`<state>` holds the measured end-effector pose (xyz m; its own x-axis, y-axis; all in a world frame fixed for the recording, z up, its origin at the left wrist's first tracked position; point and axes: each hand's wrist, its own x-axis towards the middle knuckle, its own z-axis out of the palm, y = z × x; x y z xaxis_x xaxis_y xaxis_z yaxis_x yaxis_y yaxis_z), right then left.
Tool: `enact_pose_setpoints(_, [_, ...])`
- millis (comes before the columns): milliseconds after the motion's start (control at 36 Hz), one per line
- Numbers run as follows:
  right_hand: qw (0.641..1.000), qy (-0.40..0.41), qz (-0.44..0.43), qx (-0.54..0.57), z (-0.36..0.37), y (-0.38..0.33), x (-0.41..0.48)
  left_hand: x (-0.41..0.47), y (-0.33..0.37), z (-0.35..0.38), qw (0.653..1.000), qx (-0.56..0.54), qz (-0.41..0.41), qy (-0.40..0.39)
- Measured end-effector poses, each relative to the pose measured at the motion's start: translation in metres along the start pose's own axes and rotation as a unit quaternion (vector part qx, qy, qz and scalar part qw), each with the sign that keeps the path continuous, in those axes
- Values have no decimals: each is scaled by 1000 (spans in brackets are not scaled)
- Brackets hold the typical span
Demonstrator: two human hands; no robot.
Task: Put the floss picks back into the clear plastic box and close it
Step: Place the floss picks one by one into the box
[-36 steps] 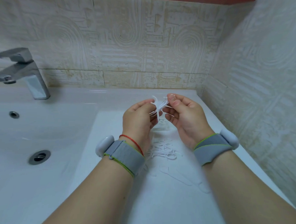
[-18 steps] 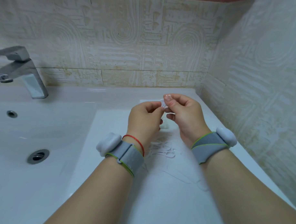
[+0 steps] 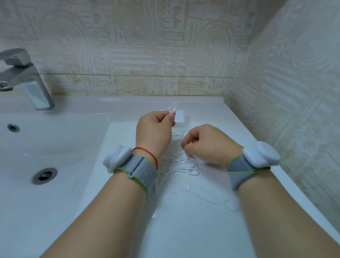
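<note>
White plastic floss picks (image 3: 172, 109): a small bunch sticks up out of the left hand (image 3: 155, 129).
- Left grip: thumb and forefinger are clamped on the bunch low down. The other fingers are curled in, and the curved heads show above the fingertips. The hand is raised off the tabletop (image 3: 181, 229).
- Right hand (image 3: 208, 144): knuckles are up and the fingers are curled under, with the tips down at the near edge of the loose picks (image 3: 184, 167). Cannot tell whether this grip is closed on a pick or only touching the heap; the fingertips are blurred.
- The loose picks lie in a tangle on the tabletop between the two wrists. A few strays lie nearer the camera, faint against the white.
- Clear plastic box (image 3: 180, 117): it sits on the tabletop just behind the left hand, partly hidden by the fingers. Cannot tell whether the lid is up or down.
- Grey wristbands with white pods are on both wrists, and a red cord is on the left. The basin (image 3: 49, 147) and a metal faucet (image 3: 24, 79) are off to the left.

Against half a second ago: both hands met at the bunch then, with the right fingertips on it. Now the right hand has let go and dropped to the heap. The left hand holds the bunch alone, a little further back toward the box.
</note>
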<state>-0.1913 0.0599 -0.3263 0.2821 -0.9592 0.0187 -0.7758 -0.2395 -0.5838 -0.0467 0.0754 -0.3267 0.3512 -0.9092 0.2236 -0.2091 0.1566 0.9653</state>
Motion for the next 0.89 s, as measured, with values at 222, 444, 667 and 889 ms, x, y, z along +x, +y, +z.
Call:
enact_pose_setpoints(222, [1000, -9, -5, -25, -1, 1, 0, -6, -4, 8, 999, 31, 12, -37])
enact_pose_setpoints(444, [997, -22, -35, 58, -10, 4, -1, -7, -7, 11, 994, 87, 44, -50])
enact_pose_setpoints(667, [941, 84, -14, 327, -18, 0, 1, -7, -4, 8, 997, 53, 37, -51])
enact_pose_setpoints(889, [848, 88, 17, 523, -14, -9, 1, -11, -3, 13, 992, 73, 95, -23])
